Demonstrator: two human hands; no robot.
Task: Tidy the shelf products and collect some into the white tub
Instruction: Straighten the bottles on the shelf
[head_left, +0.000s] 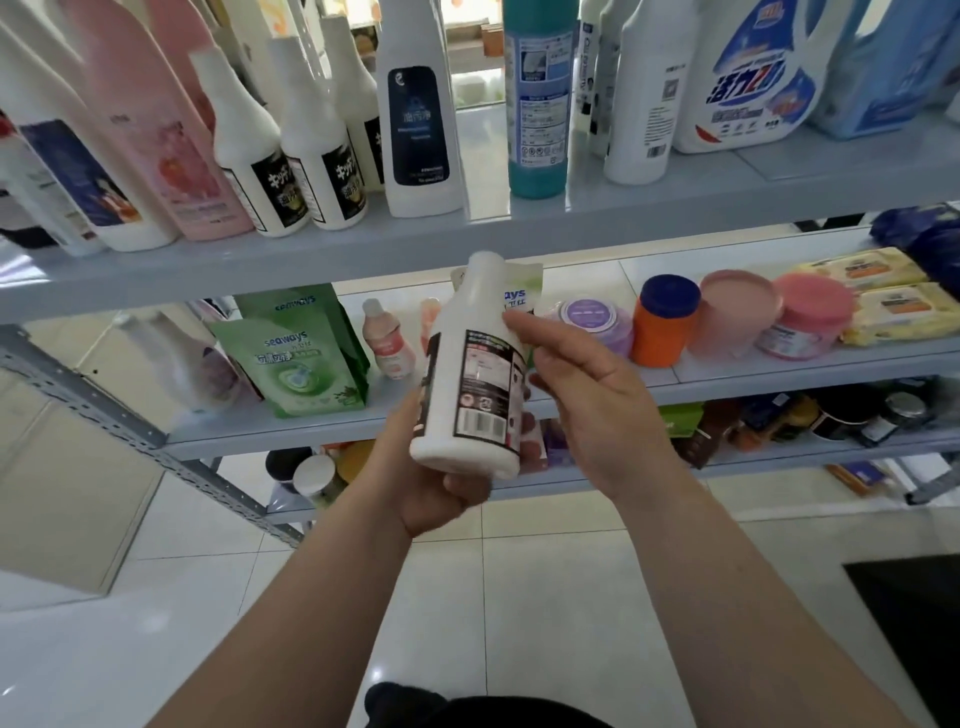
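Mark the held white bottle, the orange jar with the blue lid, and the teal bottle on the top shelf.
white bottle (470, 306): head view, white shoulder above label.
orange jar (658, 340): head view, orange body below lid.
teal bottle (536, 174): head view, teal base below label.

Bare forearms (311, 597); black garment (467, 712) below.

"seaways" is printed on the front green pouch (291, 364), left of centre, and on the rear pouch (293, 306) behind it. Katakana "キッチ" runs down the black labels of two white bottles (272, 182) at upper left. The detergent jug (748, 88) at upper right reads "活力". The centre bottle (467, 384) carries a barcode, and its print is too small to read.
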